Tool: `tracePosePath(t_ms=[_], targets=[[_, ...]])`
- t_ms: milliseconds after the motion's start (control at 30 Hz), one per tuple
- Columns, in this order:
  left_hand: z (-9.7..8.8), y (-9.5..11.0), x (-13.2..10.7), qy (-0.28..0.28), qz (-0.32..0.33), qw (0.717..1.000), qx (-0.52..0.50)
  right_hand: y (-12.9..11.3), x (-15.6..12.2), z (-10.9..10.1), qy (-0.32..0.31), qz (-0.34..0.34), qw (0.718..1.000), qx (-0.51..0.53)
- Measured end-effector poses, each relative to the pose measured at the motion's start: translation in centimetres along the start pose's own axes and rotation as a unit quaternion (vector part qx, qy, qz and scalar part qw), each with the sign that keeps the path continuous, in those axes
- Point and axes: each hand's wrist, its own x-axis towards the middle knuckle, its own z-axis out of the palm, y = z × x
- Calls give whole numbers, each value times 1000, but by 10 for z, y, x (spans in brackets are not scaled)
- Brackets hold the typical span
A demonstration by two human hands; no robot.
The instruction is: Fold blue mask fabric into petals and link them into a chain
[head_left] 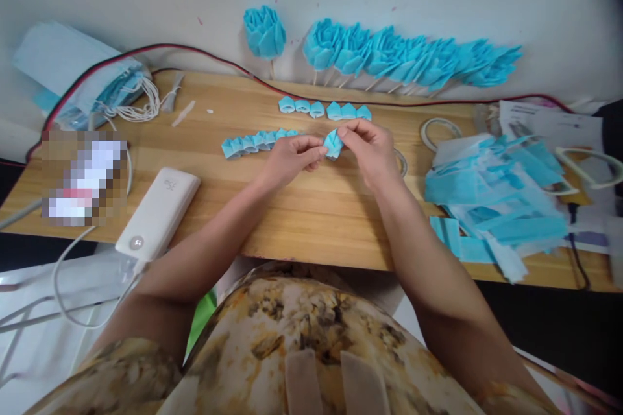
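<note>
Between my two hands, just above the wooden table, is a small folded blue petal point(333, 143) of soft sheet material. My left hand point(298, 157) pinches its left side with thumb and fingers. On the upper right, my right hand point(368, 146) grips it between thumb and forefinger. A row of similar folded blue pieces point(253, 142) lies beside and partly behind my left hand. Farther back sit two short groups of such folded pieces, one at the left point(302, 106) and one at the right point(348, 111).
Several blue fabric flowers point(384, 55) on sticks lean along the wall. Blue sheets and scraps point(491, 188) pile up at the right, near scissors point(591, 165) and a tape roll point(440, 134). A white power bank point(158, 214), cables and a blurred phone point(87, 178) lie left.
</note>
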Motion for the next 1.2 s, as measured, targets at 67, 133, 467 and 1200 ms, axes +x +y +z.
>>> tracePosePath(t_ms=[67, 133, 467, 1200], targets=[[0, 0, -1, -2, 0, 1000, 8, 0, 1, 0, -1, 8, 1000, 0], [0, 1, -1, 4, 0, 1000, 17, 0, 1, 0, -2, 10, 1000, 9], [1, 7, -7, -37, 16, 992, 121, 0, -2, -6, -74, -21, 993, -91], [-28, -1, 11, 102, 180, 954, 219, -28, -65, -130, 61, -49, 912, -403]])
